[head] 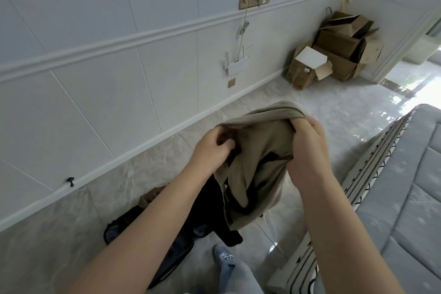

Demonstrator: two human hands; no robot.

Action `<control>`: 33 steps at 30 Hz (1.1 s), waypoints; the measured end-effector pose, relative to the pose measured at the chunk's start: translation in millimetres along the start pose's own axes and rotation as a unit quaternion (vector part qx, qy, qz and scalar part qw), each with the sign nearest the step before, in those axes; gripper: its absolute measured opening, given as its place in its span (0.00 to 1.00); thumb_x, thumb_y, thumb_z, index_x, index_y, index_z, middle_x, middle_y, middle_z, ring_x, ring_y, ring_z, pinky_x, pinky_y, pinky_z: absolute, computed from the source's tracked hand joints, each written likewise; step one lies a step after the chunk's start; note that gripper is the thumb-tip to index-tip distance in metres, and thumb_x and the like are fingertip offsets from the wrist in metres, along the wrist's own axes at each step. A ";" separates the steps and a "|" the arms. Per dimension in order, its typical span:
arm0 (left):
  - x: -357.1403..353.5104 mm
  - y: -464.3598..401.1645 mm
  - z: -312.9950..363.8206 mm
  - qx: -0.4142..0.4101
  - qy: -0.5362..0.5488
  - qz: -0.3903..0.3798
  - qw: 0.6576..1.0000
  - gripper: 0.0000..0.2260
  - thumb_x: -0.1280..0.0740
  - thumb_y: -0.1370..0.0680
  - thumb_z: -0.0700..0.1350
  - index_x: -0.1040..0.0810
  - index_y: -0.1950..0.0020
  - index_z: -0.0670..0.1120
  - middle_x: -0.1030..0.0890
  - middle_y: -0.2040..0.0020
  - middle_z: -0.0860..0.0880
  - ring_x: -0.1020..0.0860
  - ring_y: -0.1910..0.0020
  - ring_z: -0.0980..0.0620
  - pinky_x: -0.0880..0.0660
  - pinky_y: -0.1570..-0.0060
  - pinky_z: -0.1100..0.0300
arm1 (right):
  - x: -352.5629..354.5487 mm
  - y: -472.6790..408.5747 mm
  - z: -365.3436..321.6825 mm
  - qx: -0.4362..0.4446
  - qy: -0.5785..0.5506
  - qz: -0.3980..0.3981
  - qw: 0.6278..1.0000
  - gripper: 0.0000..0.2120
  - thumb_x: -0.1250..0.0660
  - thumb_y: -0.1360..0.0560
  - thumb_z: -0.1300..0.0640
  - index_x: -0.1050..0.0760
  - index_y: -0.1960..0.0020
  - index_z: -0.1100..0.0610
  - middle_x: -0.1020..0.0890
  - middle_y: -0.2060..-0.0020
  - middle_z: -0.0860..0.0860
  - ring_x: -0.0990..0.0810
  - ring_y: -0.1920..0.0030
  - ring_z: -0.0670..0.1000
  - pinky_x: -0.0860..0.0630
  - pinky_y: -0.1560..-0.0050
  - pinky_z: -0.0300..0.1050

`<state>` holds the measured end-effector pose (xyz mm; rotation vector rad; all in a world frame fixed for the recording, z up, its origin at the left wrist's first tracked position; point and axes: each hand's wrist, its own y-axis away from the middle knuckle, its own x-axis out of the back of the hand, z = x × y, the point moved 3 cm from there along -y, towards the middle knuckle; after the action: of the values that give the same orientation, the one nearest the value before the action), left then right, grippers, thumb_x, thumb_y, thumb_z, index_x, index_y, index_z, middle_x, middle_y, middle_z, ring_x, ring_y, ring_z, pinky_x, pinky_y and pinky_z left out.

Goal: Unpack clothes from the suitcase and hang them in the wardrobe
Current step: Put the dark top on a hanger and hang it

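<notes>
I hold a beige garment (260, 150) with dark trim up in front of me, above the floor. My left hand (212, 148) grips its left side with curled fingers. My right hand (307, 148) grips the ribbed collar edge at its upper right. A black garment (210, 207) hangs beneath the beige one, under my left forearm. The dark open suitcase (148, 241) lies on the floor below my left arm, with a brown item (149, 196) at its far end. No wardrobe is in view.
A bed with a grey quilted mattress (393, 198) and patterned edge runs along the right. Cardboard boxes (338, 52) are piled in the far corner. A white router (236, 62) hangs on the panelled wall. My foot in a grey shoe (224, 255) stands on the marble floor.
</notes>
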<state>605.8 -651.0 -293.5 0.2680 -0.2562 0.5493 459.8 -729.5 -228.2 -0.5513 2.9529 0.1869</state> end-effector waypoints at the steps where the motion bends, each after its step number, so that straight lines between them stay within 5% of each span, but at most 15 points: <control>1: -4.9 0.3 -7.3 -0.008 0.003 0.005 1.000 0.18 0.33 0.33 0.52 0.21 0.44 0.55 0.18 0.44 0.52 0.21 0.43 0.51 0.25 0.39 0.50 | 0.8 1.5 -2.5 -0.001 -0.006 -0.003 1.000 0.21 0.40 0.20 0.62 0.20 0.69 0.53 0.18 0.71 0.49 0.19 0.67 0.48 0.23 0.66 0.41; 3: -15.7 3.5 -16.3 -0.006 0.018 -0.015 1.000 0.23 0.32 0.38 0.59 0.21 0.43 0.58 0.18 0.46 0.55 0.20 0.44 0.52 0.24 0.40 0.51 | 0.7 5.4 -4.3 -0.005 0.006 -0.016 1.000 0.21 0.40 0.20 0.62 0.19 0.69 0.53 0.19 0.71 0.50 0.20 0.68 0.48 0.24 0.67 0.40; 7: -39.1 11.7 -24.1 0.062 0.057 -0.096 0.992 0.29 0.27 0.35 0.57 0.30 0.36 0.54 0.21 0.45 0.58 0.21 0.43 0.55 0.24 0.39 0.52 | 2.2 13.0 -6.0 0.000 0.017 -0.041 0.999 0.11 0.39 0.20 0.63 0.21 0.50 0.69 0.18 0.63 0.57 0.19 0.63 0.51 0.22 0.65 0.42; 12: -51.4 8.8 -39.4 0.047 0.022 -0.074 0.996 0.28 0.28 0.27 0.47 0.43 0.35 0.50 0.21 0.53 0.50 0.22 0.56 0.55 0.25 0.56 0.62 | 17.0 29.2 -11.3 -0.043 -0.039 -0.070 0.996 0.11 0.38 0.21 0.60 0.21 0.48 0.66 0.16 0.59 0.58 0.16 0.57 0.54 0.21 0.59 0.45; 14: -50.6 1.2 -41.0 -0.008 -0.074 0.013 0.997 0.15 0.33 0.26 0.45 0.32 0.42 0.47 0.21 0.61 0.49 0.22 0.63 0.52 0.29 0.65 0.64 | 27.7 33.7 -14.0 -0.060 -0.057 -0.061 0.995 0.13 0.39 0.21 0.57 0.20 0.49 0.64 0.15 0.59 0.56 0.16 0.55 0.54 0.21 0.55 0.47; 15: -49.5 -2.5 -41.7 -0.035 -0.093 0.054 0.994 0.05 0.37 0.26 0.42 0.27 0.52 0.43 0.23 0.66 0.47 0.24 0.68 0.49 0.32 0.70 0.62 | 33.6 34.4 -16.4 -0.057 -0.057 -0.046 0.996 0.14 0.42 0.20 0.57 0.20 0.53 0.62 0.15 0.62 0.54 0.16 0.57 0.52 0.21 0.57 0.45; 16: -49.6 -9.8 -47.9 -0.061 -0.119 0.077 0.988 0.05 0.40 0.27 0.40 0.27 0.62 0.41 0.25 0.69 0.44 0.25 0.70 0.44 0.35 0.72 0.58 | 41.4 35.3 -19.5 -0.045 -0.062 -0.019 0.997 0.15 0.43 0.20 0.58 0.20 0.56 0.60 0.16 0.65 0.51 0.17 0.59 0.50 0.21 0.59 0.43; 20: -38.6 -22.1 -68.9 -0.014 -0.160 0.065 0.985 0.09 0.37 0.26 0.39 0.31 0.63 0.50 0.24 0.56 0.44 0.26 0.58 0.46 0.35 0.65 0.57 | 87.9 36.6 -23.7 0.029 -0.094 0.141 0.985 0.07 0.38 0.26 0.57 0.24 0.62 0.54 0.23 0.70 0.49 0.25 0.67 0.47 0.29 0.67 0.40; 26: -39.6 -22.6 -58.1 0.009 -0.088 0.060 0.994 0.10 0.43 0.24 0.33 0.31 0.47 0.46 0.26 0.58 0.50 0.27 0.57 0.48 0.33 0.65 0.60 | 145.7 62.2 -9.8 0.113 -0.004 0.271 0.956 0.08 0.35 0.28 0.61 0.26 0.64 0.52 0.31 0.68 0.52 0.35 0.65 0.51 0.39 0.66 0.43; 29: -55.2 -19.6 -28.7 -0.036 -0.071 0.021 0.997 0.18 0.44 0.26 0.31 0.24 0.44 0.48 0.23 0.55 0.52 0.26 0.53 0.50 0.31 0.63 0.66 | 175.4 69.1 -2.3 0.113 0.015 0.332 0.936 0.11 0.35 0.25 0.62 0.27 0.65 0.51 0.29 0.70 0.46 0.34 0.68 0.44 0.38 0.66 0.39; 33: -90.0 -7.2 22.6 -0.132 -0.108 -0.025 0.985 0.24 0.44 0.29 0.39 0.20 0.36 0.50 0.20 0.45 0.54 0.26 0.45 0.55 0.32 0.49 0.65 | 228.0 83.8 6.9 0.093 -0.009 0.401 0.911 0.12 0.37 0.25 0.65 0.24 0.59 0.49 0.24 0.64 0.47 0.28 0.63 0.45 0.33 0.61 0.40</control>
<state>531.9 -707.0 -301.5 0.0764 -0.5275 0.4298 219.1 -730.7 -261.4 0.7049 2.9369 -0.0187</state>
